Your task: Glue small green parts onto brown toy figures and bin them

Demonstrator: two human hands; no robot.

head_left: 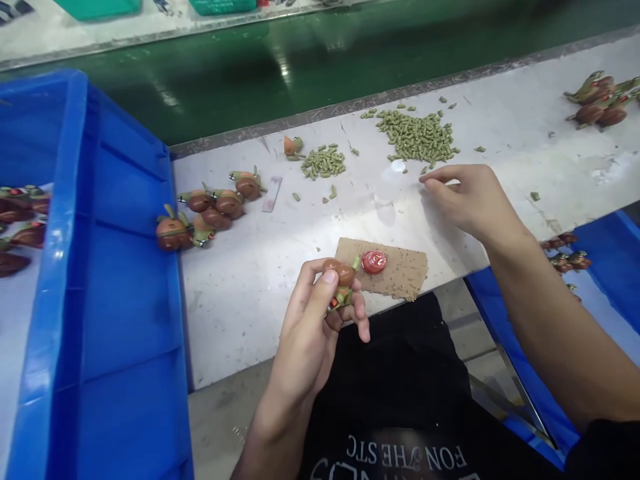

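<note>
My left hand [313, 320] is closed around a small turtle figure [341, 275] with a rounded brown shell, green parts and a red spot on its head. One green stub sticks out of the figure on its right side. Just right of it, a glossy red blob [374, 261] sits on a piece of brown cardboard [400, 270]. Over the table, near a large pile of small green pieces [417, 135], is my right hand [463, 200]. Its thumb and forefinger are pinched together; whatever may be between the tips cannot be made out.
Several finished-looking turtle figures [220, 207] lie at the left, more [603, 100] at the far right. A smaller pile of green pieces [323, 162] is beside an orange-and-green part [293, 146]. A tall blue crate [130, 267] borders the left; another blue crate [613, 260] stands lower right.
</note>
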